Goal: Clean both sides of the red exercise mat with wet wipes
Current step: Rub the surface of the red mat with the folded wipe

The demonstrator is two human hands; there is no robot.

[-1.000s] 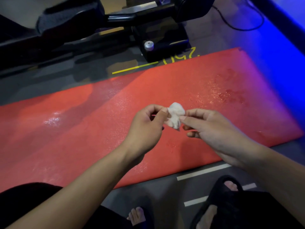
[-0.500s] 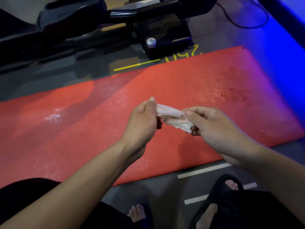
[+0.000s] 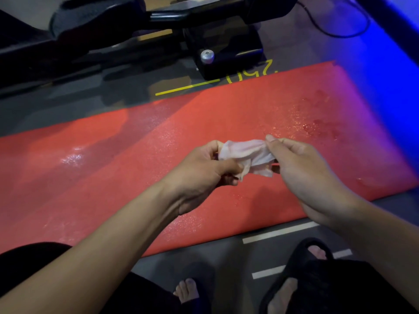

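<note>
Both grips closed on the wet wipe [image 3: 246, 156], left hand [image 3: 204, 171] and right hand [image 3: 303, 173] pinching opposite ends above the red exercise mat [image 3: 136, 177]; risk judged: overstretching may tear the thin wipe.

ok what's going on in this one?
A person crouches beside the red exercise mat on the floor. Both hands hold one wet wipe above the mat: the left hand pinches one end, the right hand the other, with the wipe stretched between them and partly unfolded. The wipe isn't touching the mat. The mat's top side shows wet sheen and damp patches, so some of it looks already wiped.
</note>
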